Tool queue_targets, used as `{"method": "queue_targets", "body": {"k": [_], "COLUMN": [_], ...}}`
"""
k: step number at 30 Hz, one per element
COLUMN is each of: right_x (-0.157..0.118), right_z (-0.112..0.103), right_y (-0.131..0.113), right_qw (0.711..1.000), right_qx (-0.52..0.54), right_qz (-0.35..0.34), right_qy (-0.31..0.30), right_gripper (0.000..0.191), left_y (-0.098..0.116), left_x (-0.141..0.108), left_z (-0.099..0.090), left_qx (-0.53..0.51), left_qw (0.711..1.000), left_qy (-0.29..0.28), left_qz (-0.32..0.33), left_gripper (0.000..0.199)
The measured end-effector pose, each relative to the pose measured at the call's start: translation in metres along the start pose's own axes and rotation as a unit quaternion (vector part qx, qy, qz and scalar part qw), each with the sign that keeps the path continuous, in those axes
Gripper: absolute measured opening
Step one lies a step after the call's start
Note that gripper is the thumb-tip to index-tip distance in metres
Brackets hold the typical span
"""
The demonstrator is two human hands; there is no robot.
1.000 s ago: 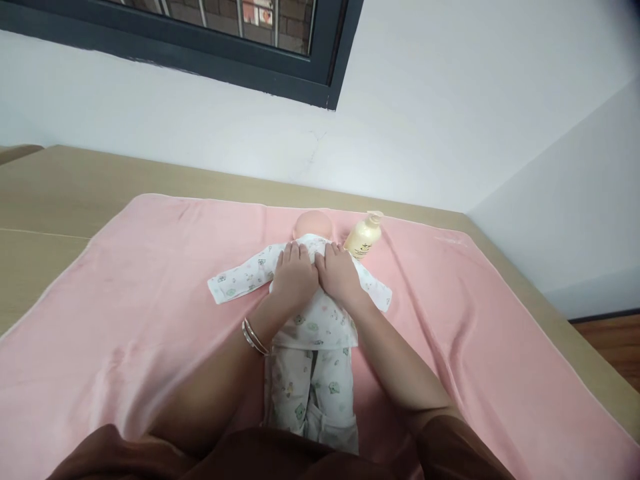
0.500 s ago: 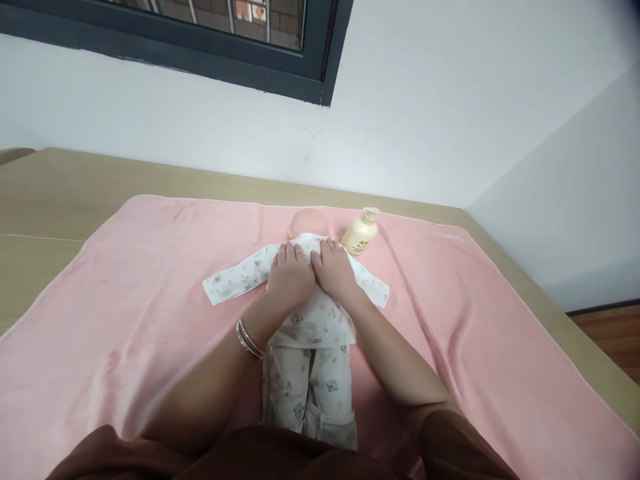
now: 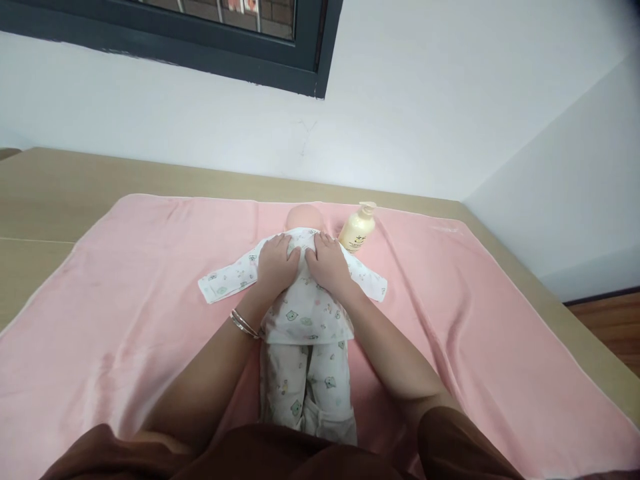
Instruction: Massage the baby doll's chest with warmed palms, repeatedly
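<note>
A baby doll (image 3: 311, 319) in a white patterned top and trousers lies stretched out before me, its bald head (image 3: 305, 217) at the far end and its sleeves spread to both sides. No facial features show, so it seems to lie face down. My left hand (image 3: 278, 263) rests flat on the left of its upper back, thumb held apart from the fingers. On the right of the upper back lies my right hand (image 3: 327, 263), also flat with the thumb apart. A strip of the patterned top shows between the two hands.
A cream pump bottle (image 3: 358, 228) stands right of the doll's head. Beneath everything spreads a pink blanket (image 3: 170, 267) with folds on the right, over a light wooden table (image 3: 100, 170). A white wall and a dark window frame (image 3: 200, 50) rise behind.
My hands have moved apart: the left one slid leftward on the doll's back, and a gap now shows between them. The whole view has shifted slightly.
</note>
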State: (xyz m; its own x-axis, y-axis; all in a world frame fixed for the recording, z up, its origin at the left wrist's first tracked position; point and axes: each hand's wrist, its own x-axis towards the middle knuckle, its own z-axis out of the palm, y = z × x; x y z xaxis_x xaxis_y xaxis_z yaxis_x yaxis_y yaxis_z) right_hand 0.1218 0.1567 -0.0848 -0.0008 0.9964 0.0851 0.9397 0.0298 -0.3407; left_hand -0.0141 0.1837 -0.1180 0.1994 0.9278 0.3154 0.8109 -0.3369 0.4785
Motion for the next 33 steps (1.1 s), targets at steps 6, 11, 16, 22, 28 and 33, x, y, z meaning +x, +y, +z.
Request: {"method": "queue_targets", "body": {"k": [6,11,16,22,28,33], "right_x": [-0.002,-0.002,-0.002,0.006,-0.005,-0.032], "right_z": [0.008,0.008,0.008,-0.005,-0.011,-0.012], "right_y": [0.003,0.003,0.004,0.021,0.012,-0.006], "right_qw": [1.0,1.0,1.0,0.998,0.999,0.995], "right_qx": [0.003,0.003,0.009,0.056,-0.008,-0.075], "right_qz": [0.002,0.005,0.001,-0.022,-0.018,-0.027], "right_qy": [0.018,0.021,0.021,-0.004,-0.027,-0.062], "right_gripper": [0.061,0.059,0.059,0.054,0.056,0.064], "left_y": [-0.002,-0.005,-0.005,0.017,0.015,-0.002], "left_x": [0.002,0.003,0.004,-0.009,-0.006,0.008], "left_z": [-0.001,-0.004,-0.005,-0.01,-0.015,-0.008], "left_qx": [-0.001,-0.016,0.0,0.053,0.037,-0.018], "left_qw": [1.0,1.0,0.999,0.997,0.996,0.996], "left_qy": [0.0,-0.014,-0.026,-0.059,-0.084,-0.082], "left_qz": [0.006,0.015,0.028,0.001,-0.001,0.015], "left_gripper": [0.047,0.048,0.047,0.055,0.054,0.05]}}
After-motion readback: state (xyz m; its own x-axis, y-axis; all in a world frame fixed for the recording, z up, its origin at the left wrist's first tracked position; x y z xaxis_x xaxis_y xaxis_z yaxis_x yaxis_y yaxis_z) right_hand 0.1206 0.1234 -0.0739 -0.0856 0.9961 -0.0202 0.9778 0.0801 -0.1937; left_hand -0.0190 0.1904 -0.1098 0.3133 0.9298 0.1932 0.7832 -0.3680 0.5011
